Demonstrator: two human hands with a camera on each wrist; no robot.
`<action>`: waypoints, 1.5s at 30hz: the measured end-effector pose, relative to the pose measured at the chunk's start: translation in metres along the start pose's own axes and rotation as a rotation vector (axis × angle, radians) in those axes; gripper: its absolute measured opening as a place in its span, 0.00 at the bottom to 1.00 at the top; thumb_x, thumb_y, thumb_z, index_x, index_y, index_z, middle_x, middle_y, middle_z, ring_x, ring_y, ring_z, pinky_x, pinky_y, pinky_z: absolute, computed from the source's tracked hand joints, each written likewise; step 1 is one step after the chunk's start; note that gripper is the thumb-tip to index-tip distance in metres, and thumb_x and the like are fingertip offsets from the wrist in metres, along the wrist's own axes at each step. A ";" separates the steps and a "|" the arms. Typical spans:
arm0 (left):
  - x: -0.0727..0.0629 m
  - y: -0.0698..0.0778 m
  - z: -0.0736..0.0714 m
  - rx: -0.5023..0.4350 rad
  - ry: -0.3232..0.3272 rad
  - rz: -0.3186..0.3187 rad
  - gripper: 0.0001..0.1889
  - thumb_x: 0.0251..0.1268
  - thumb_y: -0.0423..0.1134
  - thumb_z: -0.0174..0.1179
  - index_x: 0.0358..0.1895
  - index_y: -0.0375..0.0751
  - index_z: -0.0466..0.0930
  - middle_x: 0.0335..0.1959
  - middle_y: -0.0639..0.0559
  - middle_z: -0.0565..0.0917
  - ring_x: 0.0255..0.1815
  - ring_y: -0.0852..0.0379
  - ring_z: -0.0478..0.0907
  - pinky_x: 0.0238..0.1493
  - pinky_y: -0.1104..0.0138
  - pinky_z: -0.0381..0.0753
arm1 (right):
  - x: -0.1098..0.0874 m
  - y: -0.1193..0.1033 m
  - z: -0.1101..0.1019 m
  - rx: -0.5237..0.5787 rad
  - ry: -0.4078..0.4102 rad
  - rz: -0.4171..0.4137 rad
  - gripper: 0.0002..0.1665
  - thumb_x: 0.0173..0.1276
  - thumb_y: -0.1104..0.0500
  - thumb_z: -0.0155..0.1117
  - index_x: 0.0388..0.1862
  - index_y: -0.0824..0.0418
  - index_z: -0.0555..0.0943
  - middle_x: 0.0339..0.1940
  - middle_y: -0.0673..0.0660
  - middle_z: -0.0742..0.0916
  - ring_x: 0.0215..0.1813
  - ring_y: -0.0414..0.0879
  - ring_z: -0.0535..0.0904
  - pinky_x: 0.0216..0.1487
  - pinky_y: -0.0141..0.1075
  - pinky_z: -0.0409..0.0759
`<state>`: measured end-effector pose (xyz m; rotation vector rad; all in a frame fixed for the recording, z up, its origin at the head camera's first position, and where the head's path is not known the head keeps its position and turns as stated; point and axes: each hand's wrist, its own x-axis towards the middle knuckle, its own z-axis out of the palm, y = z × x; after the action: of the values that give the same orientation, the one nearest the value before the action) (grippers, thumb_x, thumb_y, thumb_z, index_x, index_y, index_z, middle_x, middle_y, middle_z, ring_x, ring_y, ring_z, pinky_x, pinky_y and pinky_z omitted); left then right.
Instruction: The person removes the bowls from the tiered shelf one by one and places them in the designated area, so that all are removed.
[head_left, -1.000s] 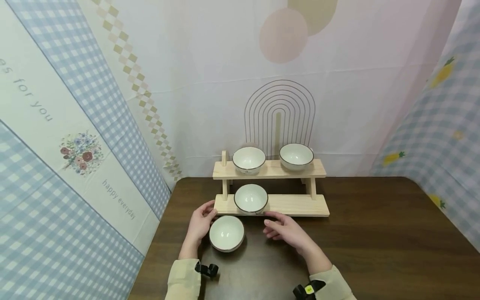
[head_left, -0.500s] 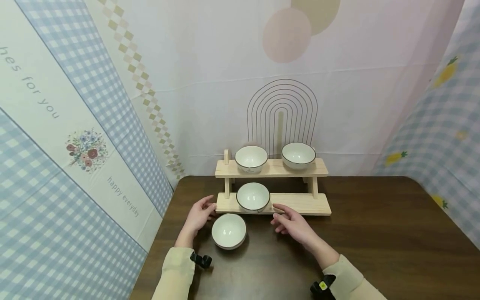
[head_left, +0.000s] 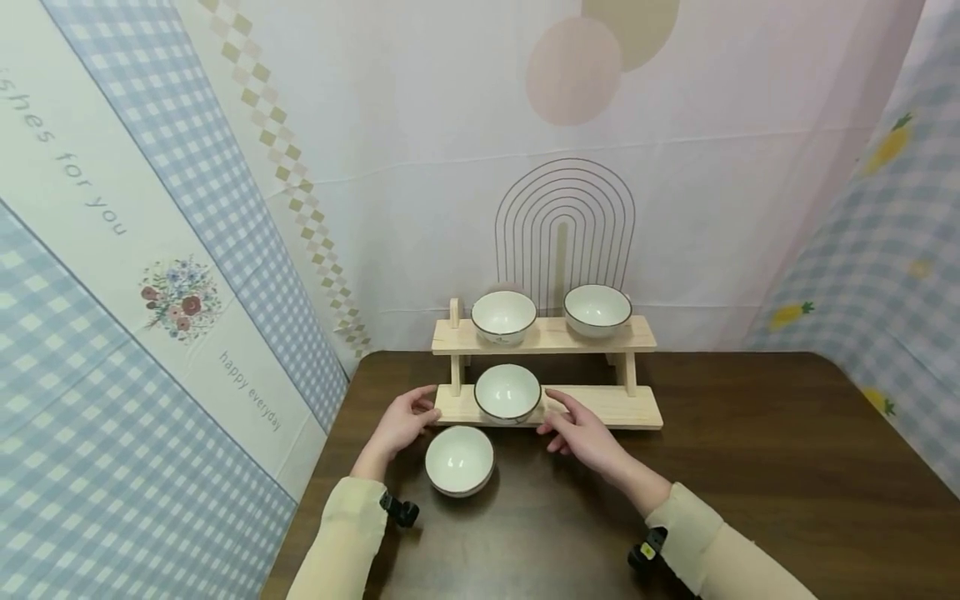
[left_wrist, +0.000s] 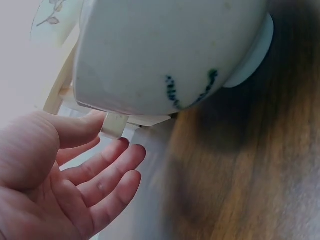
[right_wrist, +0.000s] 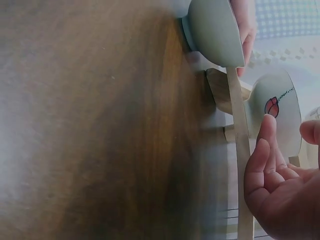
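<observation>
Flanking lower-tier bowl (head_left: 507,390): L hand (head_left: 400,423) at front L corner of stand (head_left: 596,406); R hand (head_left: 587,433) nr front edge; both w/ thumb & fingers apart

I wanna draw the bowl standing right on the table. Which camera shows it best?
The head view: there the bowl isn't cut off, and you can see inside it. The left wrist view shows its outside up close, with a dark squiggle; the right wrist view shows its outside, smaller. Both cut it off.
</observation>
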<state>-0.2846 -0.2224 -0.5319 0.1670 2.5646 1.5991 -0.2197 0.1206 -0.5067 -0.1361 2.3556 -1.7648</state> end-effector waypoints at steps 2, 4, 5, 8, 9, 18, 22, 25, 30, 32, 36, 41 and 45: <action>0.001 0.001 0.001 0.019 -0.008 0.005 0.26 0.75 0.28 0.66 0.74 0.31 0.75 0.46 0.41 0.85 0.41 0.51 0.84 0.39 0.57 0.86 | 0.002 -0.002 0.001 0.000 -0.005 0.002 0.36 0.86 0.51 0.57 0.85 0.59 0.62 0.47 0.65 0.91 0.35 0.48 0.87 0.38 0.40 0.82; 0.001 0.002 0.001 0.034 -0.012 0.009 0.26 0.74 0.28 0.66 0.73 0.32 0.76 0.46 0.41 0.85 0.40 0.52 0.84 0.39 0.58 0.86 | 0.005 -0.003 0.002 0.004 -0.015 -0.003 0.37 0.86 0.50 0.57 0.86 0.60 0.61 0.46 0.65 0.91 0.34 0.48 0.87 0.37 0.41 0.81; 0.001 0.002 0.001 0.042 -0.011 0.011 0.26 0.74 0.28 0.66 0.73 0.32 0.76 0.45 0.41 0.85 0.40 0.52 0.84 0.38 0.58 0.86 | 0.006 -0.004 0.003 0.005 -0.017 -0.004 0.37 0.86 0.49 0.57 0.86 0.60 0.61 0.46 0.64 0.91 0.34 0.48 0.88 0.37 0.41 0.81; 0.001 0.004 0.000 0.059 -0.007 0.014 0.26 0.73 0.27 0.67 0.73 0.31 0.77 0.44 0.42 0.85 0.39 0.53 0.83 0.37 0.59 0.86 | 0.009 -0.006 0.006 0.005 -0.027 -0.005 0.38 0.86 0.48 0.57 0.86 0.61 0.60 0.45 0.64 0.91 0.33 0.49 0.88 0.36 0.41 0.81; 0.001 0.004 0.000 0.062 -0.005 0.012 0.26 0.73 0.27 0.67 0.73 0.31 0.77 0.44 0.42 0.85 0.38 0.53 0.83 0.37 0.59 0.86 | 0.009 -0.007 0.006 0.005 -0.029 -0.004 0.39 0.86 0.47 0.57 0.86 0.61 0.60 0.45 0.64 0.91 0.33 0.49 0.88 0.36 0.41 0.81; 0.002 0.005 0.004 0.068 0.019 -0.001 0.26 0.72 0.26 0.68 0.72 0.34 0.78 0.44 0.42 0.85 0.38 0.53 0.82 0.34 0.62 0.84 | 0.016 -0.011 0.010 -0.004 -0.029 0.013 0.40 0.87 0.46 0.54 0.87 0.60 0.56 0.45 0.61 0.92 0.35 0.48 0.88 0.37 0.39 0.80; 0.003 0.003 0.004 0.048 0.018 -0.004 0.27 0.73 0.26 0.67 0.73 0.34 0.77 0.44 0.42 0.84 0.38 0.52 0.82 0.34 0.62 0.83 | 0.018 -0.013 0.012 -0.001 -0.020 0.007 0.39 0.87 0.47 0.54 0.87 0.61 0.56 0.43 0.62 0.92 0.34 0.47 0.88 0.36 0.39 0.80; 0.003 0.001 0.004 0.040 0.016 -0.005 0.27 0.73 0.26 0.67 0.73 0.34 0.76 0.44 0.42 0.84 0.38 0.52 0.82 0.33 0.62 0.82 | 0.018 -0.014 0.014 0.004 -0.017 0.006 0.40 0.87 0.48 0.54 0.87 0.62 0.56 0.43 0.64 0.92 0.34 0.48 0.88 0.36 0.39 0.79; 0.003 0.001 0.005 0.041 0.019 -0.018 0.28 0.73 0.26 0.67 0.74 0.36 0.76 0.43 0.43 0.84 0.37 0.53 0.81 0.34 0.63 0.82 | 0.021 -0.015 0.014 0.013 -0.021 0.014 0.41 0.87 0.48 0.54 0.88 0.63 0.55 0.42 0.64 0.92 0.35 0.49 0.88 0.36 0.39 0.79; 0.003 0.002 0.005 0.046 0.020 -0.017 0.28 0.73 0.26 0.67 0.75 0.37 0.76 0.43 0.43 0.84 0.37 0.53 0.81 0.34 0.63 0.82 | 0.022 -0.013 0.014 0.012 -0.023 0.020 0.41 0.87 0.48 0.54 0.88 0.63 0.54 0.42 0.63 0.92 0.34 0.48 0.88 0.36 0.38 0.79; 0.003 0.003 0.006 0.052 0.018 -0.008 0.28 0.73 0.26 0.66 0.75 0.36 0.75 0.43 0.43 0.84 0.37 0.53 0.81 0.34 0.62 0.81 | 0.025 -0.010 0.015 0.000 -0.021 0.025 0.42 0.86 0.47 0.55 0.88 0.63 0.54 0.40 0.61 0.93 0.34 0.47 0.88 0.36 0.38 0.79; 0.004 0.003 0.007 0.050 0.022 -0.019 0.28 0.74 0.26 0.66 0.75 0.37 0.75 0.43 0.44 0.83 0.38 0.53 0.81 0.34 0.63 0.81 | 0.027 -0.010 0.015 0.001 -0.024 0.016 0.43 0.86 0.47 0.55 0.87 0.65 0.54 0.41 0.62 0.93 0.34 0.49 0.88 0.35 0.39 0.80; 0.004 0.002 0.007 0.052 0.020 -0.017 0.28 0.74 0.26 0.66 0.76 0.37 0.75 0.43 0.44 0.83 0.38 0.53 0.81 0.34 0.63 0.81 | 0.028 -0.009 0.015 0.007 -0.024 0.021 0.43 0.86 0.48 0.55 0.88 0.65 0.53 0.41 0.64 0.93 0.34 0.49 0.88 0.35 0.39 0.79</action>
<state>-0.2878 -0.2147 -0.5330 0.1343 2.6162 1.5374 -0.2439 0.0984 -0.5051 -0.1304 2.3259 -1.7520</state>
